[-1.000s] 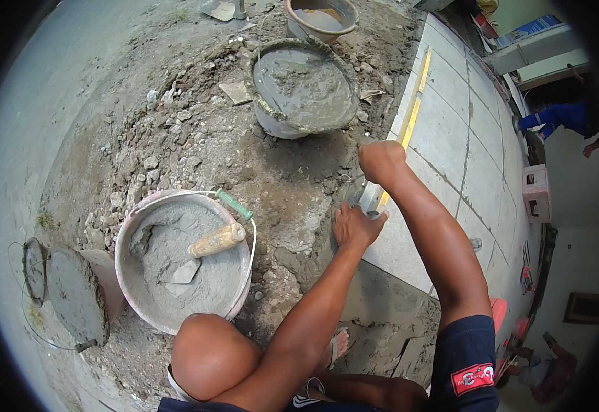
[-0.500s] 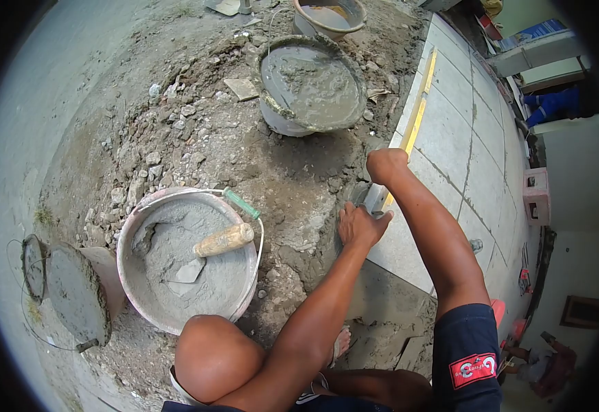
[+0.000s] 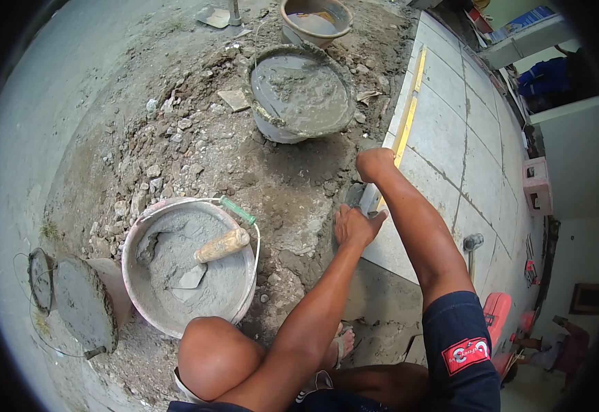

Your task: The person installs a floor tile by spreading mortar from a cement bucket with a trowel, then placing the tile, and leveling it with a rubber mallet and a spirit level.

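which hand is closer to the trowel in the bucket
Left. The left hand rests at the edge of the tile, right of the trowel; the right hand is farther off, higher along that edge.

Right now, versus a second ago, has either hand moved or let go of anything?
Almost nothing. The right hand stays fisted at the tile edge by the yellow level; the left hand stays flat on that edge. Nothing was picked up or released. The trowel still lies in the bucket; only the view shifted slightly.

Grey tiles [image 3: 443, 130], yellow level [image 3: 404, 130], green bucket handle [image 3: 237, 209].
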### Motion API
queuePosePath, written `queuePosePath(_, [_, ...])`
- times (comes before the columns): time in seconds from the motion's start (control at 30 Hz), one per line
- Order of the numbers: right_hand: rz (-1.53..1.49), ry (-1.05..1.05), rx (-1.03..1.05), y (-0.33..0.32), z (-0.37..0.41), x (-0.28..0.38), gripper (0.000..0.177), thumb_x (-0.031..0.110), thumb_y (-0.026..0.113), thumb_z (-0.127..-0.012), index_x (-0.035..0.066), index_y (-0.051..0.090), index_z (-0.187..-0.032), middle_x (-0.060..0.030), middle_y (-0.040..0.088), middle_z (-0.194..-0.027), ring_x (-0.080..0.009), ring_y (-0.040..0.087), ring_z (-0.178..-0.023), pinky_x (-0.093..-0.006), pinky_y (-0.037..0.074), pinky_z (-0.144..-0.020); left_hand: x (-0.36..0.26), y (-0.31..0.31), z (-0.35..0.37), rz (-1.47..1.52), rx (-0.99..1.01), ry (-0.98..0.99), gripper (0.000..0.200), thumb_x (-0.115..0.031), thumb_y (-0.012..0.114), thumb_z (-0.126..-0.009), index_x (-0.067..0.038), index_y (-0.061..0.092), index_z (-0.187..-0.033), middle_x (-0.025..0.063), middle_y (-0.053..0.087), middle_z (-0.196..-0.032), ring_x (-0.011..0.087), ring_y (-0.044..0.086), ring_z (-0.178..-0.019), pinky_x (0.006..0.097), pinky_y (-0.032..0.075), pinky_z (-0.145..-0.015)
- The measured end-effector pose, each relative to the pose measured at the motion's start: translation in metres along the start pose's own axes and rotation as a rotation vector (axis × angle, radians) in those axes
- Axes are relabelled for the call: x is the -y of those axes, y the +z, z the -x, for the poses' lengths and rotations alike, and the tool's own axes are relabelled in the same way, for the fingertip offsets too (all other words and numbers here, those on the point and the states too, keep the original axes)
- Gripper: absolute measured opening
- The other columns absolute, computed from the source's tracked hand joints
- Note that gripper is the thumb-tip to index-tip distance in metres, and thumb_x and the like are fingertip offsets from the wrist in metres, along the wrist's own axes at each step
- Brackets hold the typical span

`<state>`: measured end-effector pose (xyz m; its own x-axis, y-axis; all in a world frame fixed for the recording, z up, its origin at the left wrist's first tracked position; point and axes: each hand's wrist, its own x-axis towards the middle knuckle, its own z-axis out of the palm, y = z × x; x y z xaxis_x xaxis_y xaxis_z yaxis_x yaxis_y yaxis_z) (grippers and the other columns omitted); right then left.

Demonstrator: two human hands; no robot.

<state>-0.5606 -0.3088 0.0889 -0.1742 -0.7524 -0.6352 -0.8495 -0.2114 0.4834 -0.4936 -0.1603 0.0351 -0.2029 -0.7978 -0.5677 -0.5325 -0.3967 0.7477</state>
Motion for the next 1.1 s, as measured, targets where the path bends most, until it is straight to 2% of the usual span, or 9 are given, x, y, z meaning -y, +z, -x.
queuePosePath(0.4, [-0.014, 0.014, 0.011, 0.014, -0.013, 0.002, 0.023, 0.021, 0.072, -0.090, 0.016, 0.082, -0.111, 0.0014, 0.078, -0.111, -0.0223, 0.076, -0.091, -0.0444, 0.055, -0.055, -0.011, -0.001, -0.017, 0.041, 0.014, -0.002, 0.058, -0.053, 0.078, -0.084, -0.005, 0.077, -0.117, 0.0180, 0.063, -0.133, 0.0376, 0.052, -0.134, 0.0454, 0.044, -0.112])
queuePosePath(0.43, [-0.093, 0.008, -0.025, 0.007, 0.000, -0.001, 0.026, 0.018, 0.071, -0.088, 0.012, 0.082, -0.111, -0.0108, 0.080, -0.111, -0.0297, 0.079, -0.098, -0.0479, 0.063, -0.074, -0.012, 0.007, -0.022, 0.073, -0.109, 0.098, 0.056, -0.052, 0.077, -0.084, -0.006, 0.076, -0.117, 0.0178, 0.064, -0.133, 0.0367, 0.049, -0.137, 0.0462, 0.041, -0.114])
queuePosePath(0.47, [-0.102, 0.019, -0.025, 0.008, -0.001, -0.003, 0.026, 0.018, 0.071, -0.088, 0.012, 0.082, -0.111, -0.0108, 0.080, -0.111, -0.0297, 0.079, -0.098, -0.0479, 0.063, -0.074, -0.013, 0.015, -0.027, 0.108, -0.228, 0.198, 0.055, -0.050, 0.077, -0.084, -0.006, 0.075, -0.117, 0.0175, 0.064, -0.132, 0.0358, 0.045, -0.141, 0.0470, 0.038, -0.115])
queuePosePath(0.6, [-0.140, 0.025, 0.059, 0.007, -0.010, -0.005, 0.019, 0.021, 0.075, -0.087, 0.016, 0.083, -0.105, -0.0027, 0.080, -0.101, -0.0236, 0.077, -0.086, -0.0442, 0.057, -0.059, -0.005, 0.048, -0.065, 0.074, -0.240, 0.397, 0.052, -0.049, 0.071, -0.087, -0.009, 0.071, -0.120, 0.0143, 0.069, -0.124, 0.0353, 0.042, -0.144, 0.0536, 0.033, -0.113])
queuePosePath(0.67, [-0.189, 0.048, 0.131, 0.001, -0.016, -0.004, 0.016, 0.022, 0.077, -0.087, 0.018, 0.083, -0.101, 0.0007, 0.078, -0.096, -0.0209, 0.075, -0.079, -0.0416, 0.054, -0.053, -0.003, 0.045, -0.075, 0.170, -0.157, 0.442, 0.050, -0.050, 0.070, -0.087, -0.011, 0.072, -0.117, 0.0122, 0.073, -0.116, 0.0328, 0.052, -0.135, 0.0580, 0.032, -0.107])
queuePosePath(0.73, [-0.043, 0.065, 0.260, -0.002, -0.019, 0.003, 0.012, 0.027, 0.079, -0.086, 0.019, 0.080, -0.095, 0.0043, 0.072, -0.087, -0.0168, 0.066, -0.066, -0.0355, 0.042, -0.046, 0.010, 0.057, -0.089, 0.126, -0.347, 0.480, 0.046, -0.051, 0.068, -0.088, -0.013, 0.075, -0.111, 0.0109, 0.075, -0.111, 0.0299, 0.061, -0.121, 0.0546, 0.032, -0.101])
queuePosePath(0.9, [0.044, 0.140, 0.370, 0.018, -0.066, 0.024, 0.014, 0.029, 0.079, -0.086, 0.017, 0.078, -0.093, 0.0036, 0.070, -0.082, -0.0163, 0.061, -0.061, -0.0338, 0.036, -0.047, 0.031, 0.070, -0.145, 0.494, -0.197, 0.604, 0.037, -0.035, 0.063, -0.102, -0.006, 0.065, -0.125, 0.0011, 0.064, -0.103, 0.0112, 0.059, -0.091, 0.0313, 0.046, -0.083])
queuePosePath(1.0, [0.014, 0.055, 0.326, 0.008, -0.039, 0.019, 0.013, 0.029, 0.078, -0.087, 0.017, 0.078, -0.092, 0.0016, 0.068, -0.080, -0.0169, 0.061, -0.059, -0.0343, 0.035, -0.046, 0.003, 0.055, -0.107, 0.895, -0.139, 0.622, 0.029, -0.027, 0.057, -0.107, -0.003, 0.062, -0.123, -0.0006, 0.057, -0.103, 0.0068, 0.054, -0.091, 0.0217, 0.044, -0.084])
queuePosePath(1.1, [0.050, 0.036, 0.307, 0.006, -0.029, 0.017, 0.015, 0.028, 0.075, -0.089, 0.015, 0.079, -0.096, -0.0005, 0.072, -0.087, -0.0185, 0.065, -0.065, -0.0379, 0.039, -0.051, -0.012, 0.050, -0.100, 0.825, -0.208, 0.759, 0.029, -0.023, 0.056, -0.108, -0.003, 0.059, -0.129, 0.0006, 0.058, -0.108, 0.0071, 0.053, -0.097, 0.0216, 0.045, -0.088])
